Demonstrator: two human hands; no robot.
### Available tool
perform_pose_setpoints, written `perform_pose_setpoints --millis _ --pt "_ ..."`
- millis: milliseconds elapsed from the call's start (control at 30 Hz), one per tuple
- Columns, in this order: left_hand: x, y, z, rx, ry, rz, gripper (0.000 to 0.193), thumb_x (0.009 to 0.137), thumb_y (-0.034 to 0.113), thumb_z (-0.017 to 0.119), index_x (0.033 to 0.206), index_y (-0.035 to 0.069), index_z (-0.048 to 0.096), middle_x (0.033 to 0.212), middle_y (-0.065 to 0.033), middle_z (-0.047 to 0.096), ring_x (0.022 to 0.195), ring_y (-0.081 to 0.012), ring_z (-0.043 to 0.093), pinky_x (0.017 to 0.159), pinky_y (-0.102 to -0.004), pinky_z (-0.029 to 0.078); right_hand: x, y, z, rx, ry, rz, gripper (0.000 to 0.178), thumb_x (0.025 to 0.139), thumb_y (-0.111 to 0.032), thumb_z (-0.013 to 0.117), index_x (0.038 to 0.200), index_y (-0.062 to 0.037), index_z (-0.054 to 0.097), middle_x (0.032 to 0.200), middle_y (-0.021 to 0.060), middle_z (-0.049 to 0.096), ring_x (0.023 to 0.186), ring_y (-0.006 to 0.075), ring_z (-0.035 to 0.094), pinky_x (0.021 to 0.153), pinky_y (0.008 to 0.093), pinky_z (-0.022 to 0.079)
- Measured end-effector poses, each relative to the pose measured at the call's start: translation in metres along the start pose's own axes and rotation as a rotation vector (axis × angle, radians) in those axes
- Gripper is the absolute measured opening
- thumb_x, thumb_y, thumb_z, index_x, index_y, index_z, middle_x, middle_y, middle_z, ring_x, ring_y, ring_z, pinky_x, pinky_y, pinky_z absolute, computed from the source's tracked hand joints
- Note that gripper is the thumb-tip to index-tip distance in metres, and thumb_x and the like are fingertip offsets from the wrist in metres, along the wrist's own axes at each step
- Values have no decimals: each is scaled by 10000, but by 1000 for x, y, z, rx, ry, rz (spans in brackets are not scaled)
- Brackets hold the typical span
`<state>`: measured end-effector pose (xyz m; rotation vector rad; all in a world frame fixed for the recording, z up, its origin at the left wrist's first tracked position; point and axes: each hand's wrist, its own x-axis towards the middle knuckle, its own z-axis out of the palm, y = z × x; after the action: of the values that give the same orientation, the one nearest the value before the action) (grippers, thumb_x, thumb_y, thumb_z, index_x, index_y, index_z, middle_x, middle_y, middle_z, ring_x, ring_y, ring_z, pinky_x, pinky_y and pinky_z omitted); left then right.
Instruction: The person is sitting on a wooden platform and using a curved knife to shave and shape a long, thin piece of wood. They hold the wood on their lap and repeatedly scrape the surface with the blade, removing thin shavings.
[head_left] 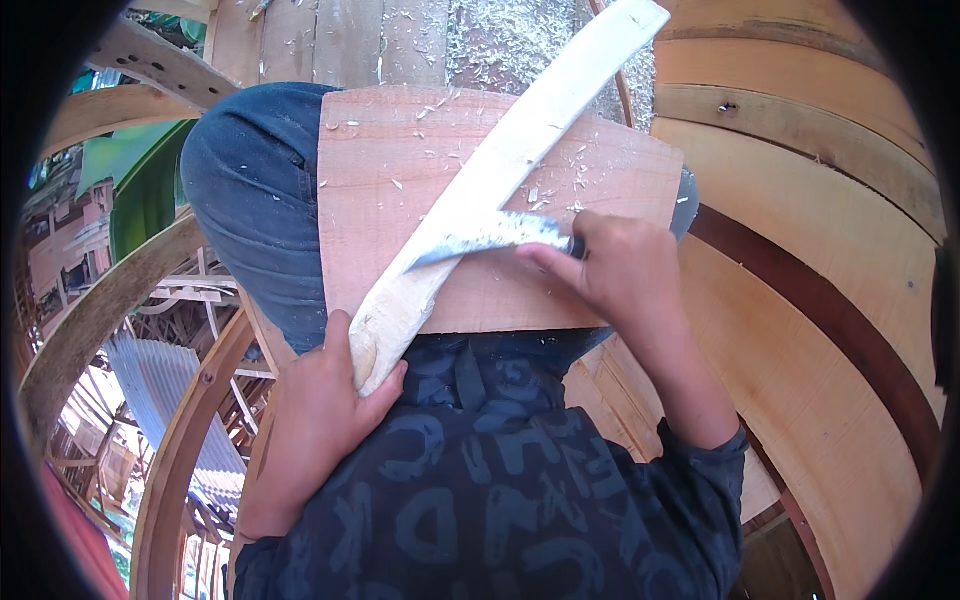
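A long pale piece of wood [510, 150] slants from my lap up to the far right, across a flat reddish board [370, 190] that rests over my thighs. My left hand [320, 400] is wrapped round the near end of the pale piece. In my right hand [630, 265] is a knife [500, 235], its dark handle mostly hidden by the fingers. The wide blade points left and lies over the pale wood, with its tip near the left edge of the piece. Whether the edge touches the wood, I cannot tell. Small shavings are scattered on the board.
Heaps of wood shavings [510, 40] cover the plank floor [350, 40] beyond my knees. At the right rises a curved plank wall [800, 300]. Curved wooden ribs [110, 290] stand at the left, with a corrugated sheet [175, 400] and green leaves [150, 185] outside them.
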<state>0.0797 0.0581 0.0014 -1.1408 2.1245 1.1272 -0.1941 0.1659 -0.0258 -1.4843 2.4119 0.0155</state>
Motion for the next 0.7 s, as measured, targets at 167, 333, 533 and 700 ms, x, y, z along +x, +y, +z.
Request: perform_pose_setpoints --millis 167,333,533,700 --pt "1 0 2 -48 14 3 527 814 362 710 1096 -12 467 713 -281 626 703 -465 646 619 -509 505 39 48 -14 62 -3 339 743 837 -717 559 630 -12 667 517 178 586 517 336 640 520 406 510" --pt "3 -1 1 -65 14 3 517 805 344 716 1099 -8 476 714 -279 623 705 -462 645 620 -504 504 22 25 -2 36 -20 94 803 856 -730 520 627 30 644 518 211 563 530 368 630 546 439 500" --pt "2 -1 -3 -71 -7 -2 511 810 342 724 1071 -13 465 717 -279 628 704 -464 646 625 -513 504 42 51 -11 81 -99 276 827 855 -745 502 603 32 631 546 220 574 564 374 637 557 439 504" --pt "-2 -1 -1 -91 15 -15 483 798 318 721 1074 6 477 709 -267 621 704 -456 645 615 -495 501 55 51 -12 -13 -50 250 850 841 -773 489 607 31 634 553 220 588 577 358 647 575 432 528"
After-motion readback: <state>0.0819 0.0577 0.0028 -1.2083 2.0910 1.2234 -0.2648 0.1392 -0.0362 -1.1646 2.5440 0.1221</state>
